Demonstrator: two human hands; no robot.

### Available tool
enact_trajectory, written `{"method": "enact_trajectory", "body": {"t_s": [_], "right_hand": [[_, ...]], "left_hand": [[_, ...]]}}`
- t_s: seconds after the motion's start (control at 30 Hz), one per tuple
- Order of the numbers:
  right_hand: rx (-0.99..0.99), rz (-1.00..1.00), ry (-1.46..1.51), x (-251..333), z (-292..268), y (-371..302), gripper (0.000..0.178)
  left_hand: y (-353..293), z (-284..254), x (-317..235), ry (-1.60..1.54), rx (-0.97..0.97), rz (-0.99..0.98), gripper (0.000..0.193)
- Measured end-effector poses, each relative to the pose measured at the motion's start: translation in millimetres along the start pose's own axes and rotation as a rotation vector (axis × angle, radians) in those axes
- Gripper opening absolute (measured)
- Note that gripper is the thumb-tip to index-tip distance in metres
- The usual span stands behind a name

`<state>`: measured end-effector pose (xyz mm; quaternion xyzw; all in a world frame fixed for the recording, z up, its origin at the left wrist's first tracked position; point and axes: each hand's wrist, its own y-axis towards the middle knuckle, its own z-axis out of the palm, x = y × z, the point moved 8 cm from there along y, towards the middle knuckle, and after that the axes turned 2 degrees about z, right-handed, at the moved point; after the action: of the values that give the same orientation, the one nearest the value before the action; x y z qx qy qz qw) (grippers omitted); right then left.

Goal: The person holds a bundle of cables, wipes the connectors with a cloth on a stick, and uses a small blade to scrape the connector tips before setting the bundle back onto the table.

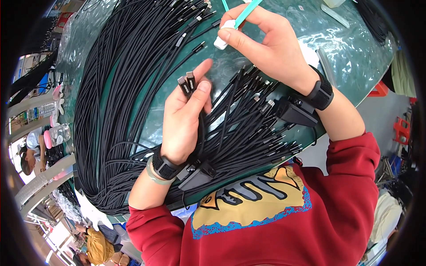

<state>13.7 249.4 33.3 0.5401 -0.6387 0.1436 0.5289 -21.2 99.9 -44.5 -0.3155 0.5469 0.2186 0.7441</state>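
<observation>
Cable assembly workshop: bundled black cables (115, 102) cover worktable (355, 53).

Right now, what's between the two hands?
In the head view, between the left hand and right hand lies bare green table, crossed by black cables.

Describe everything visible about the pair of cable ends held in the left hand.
The two cable ends are flat black plugs with silvery metal tips, side by side and pointing up and away from the person. The left hand pinches them between thumb and fingers above the green table. Their thin black cords run down through the palm and merge into the big bundle of black cables, so their far ends cannot be traced.
</observation>
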Motion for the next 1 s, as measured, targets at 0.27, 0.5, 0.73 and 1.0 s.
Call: {"method": "enact_trajectory", "body": {"t_s": [0.27,0.5,0.73,1.0], "right_hand": [[0.079,-0.023,0.088,-7.4,17.4,-6.8,0.012],[0.228,-0.191,0.079,1.2,36.6,-18.9,0.012],[0.241,-0.238,-0.039,1.5,42.1,-19.0,0.010],[0.189,-0.296,-0.082,7.1,37.2,-18.2,0.010]], "left_hand": [[-4.1,3.2,14.7,-0.327,0.125,-0.291,0.028],[-1.6,7.1,11.3,-0.225,0.086,-0.212,0.022],[0.0,5.3,13.6,-0.289,0.092,-0.192,0.020],[0.1,4.7,12.8,-0.282,0.093,-0.194,0.021]]}}
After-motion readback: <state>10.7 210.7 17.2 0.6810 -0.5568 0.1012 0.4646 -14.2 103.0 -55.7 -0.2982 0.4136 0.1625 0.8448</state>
